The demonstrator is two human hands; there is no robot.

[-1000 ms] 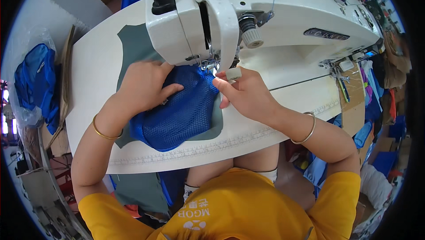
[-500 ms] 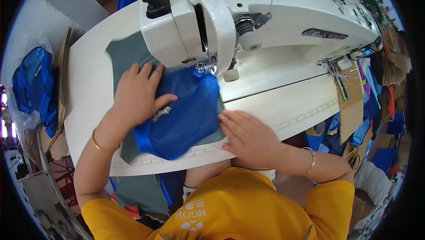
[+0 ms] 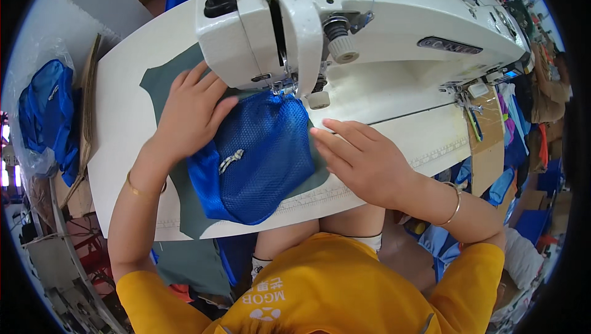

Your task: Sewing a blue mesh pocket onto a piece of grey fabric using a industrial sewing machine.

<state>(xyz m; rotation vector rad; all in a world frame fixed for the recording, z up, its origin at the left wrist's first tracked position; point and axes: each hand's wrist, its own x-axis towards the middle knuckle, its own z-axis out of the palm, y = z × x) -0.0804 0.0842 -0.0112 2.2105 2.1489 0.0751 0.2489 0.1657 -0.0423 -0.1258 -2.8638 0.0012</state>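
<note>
Mesh (image 3: 265,149) lies at the presser foot (image 3: 283,86), seemingly being sewn. Left hand (image 3: 191,111) spread on cloth (image 3: 167,78), right hand (image 3: 368,164) loosely outstretched; next, steady guiding seems needed.

The person wears a mustard-yellow top (image 3: 345,285) with 2 short sleeves (image 3: 471,278). A white print (image 3: 266,313), 1 rounded emblem beside lettering, marks the chest. The left hand (image 3: 192,112) and right hand (image 3: 372,168) are bare. 1 thin gold-toned bangle (image 3: 132,185) rings the left forearm (image 3: 130,235); 1 slim, paler metal bangle (image 3: 456,203) rings the right forearm (image 3: 480,216).
</note>
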